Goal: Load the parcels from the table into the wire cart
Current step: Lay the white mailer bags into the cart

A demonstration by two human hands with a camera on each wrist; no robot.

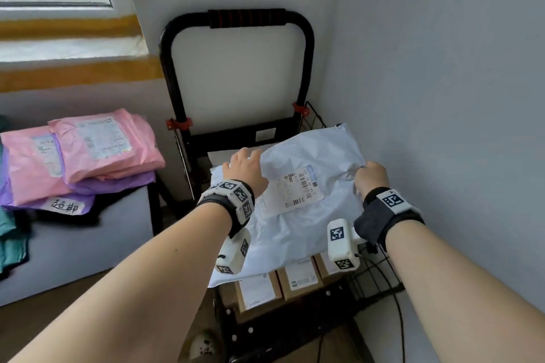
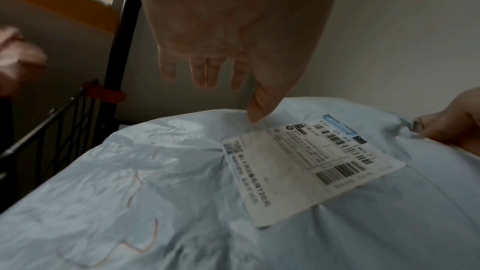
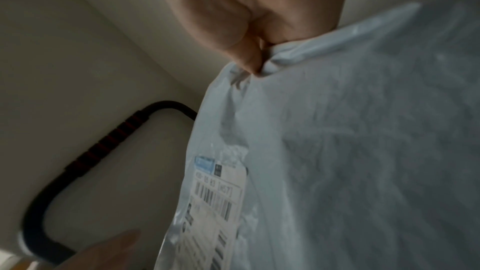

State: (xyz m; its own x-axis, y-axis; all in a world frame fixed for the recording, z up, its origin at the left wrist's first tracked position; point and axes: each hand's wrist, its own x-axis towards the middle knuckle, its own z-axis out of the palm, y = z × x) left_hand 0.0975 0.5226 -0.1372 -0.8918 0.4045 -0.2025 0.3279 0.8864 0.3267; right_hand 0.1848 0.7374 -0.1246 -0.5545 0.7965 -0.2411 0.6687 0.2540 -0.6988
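A pale blue plastic mailer parcel (image 1: 309, 221) with a white shipping label (image 1: 290, 191) lies across the top of the black wire cart (image 1: 374, 277), resting on cardboard boxes (image 1: 298, 277). My right hand (image 1: 372, 175) pinches the parcel's bunched right edge; the right wrist view shows its fingers (image 3: 249, 59) closed on a fold of the parcel (image 3: 363, 151). My left hand (image 1: 246, 160) hovers open over the far left part. In the left wrist view its fingers (image 2: 207, 73) hang straight and the thumb tip touches the parcel (image 2: 155, 192) by the label.
Pink parcels (image 1: 97, 147) and purple parcels (image 1: 112, 184) are stacked on the grey table (image 1: 73, 244) to the left. The cart's black handle (image 1: 246, 18) stands against the corner, and the right wall (image 1: 442, 97) runs close along the cart. Something green (image 1: 11, 233) hangs at the far left.
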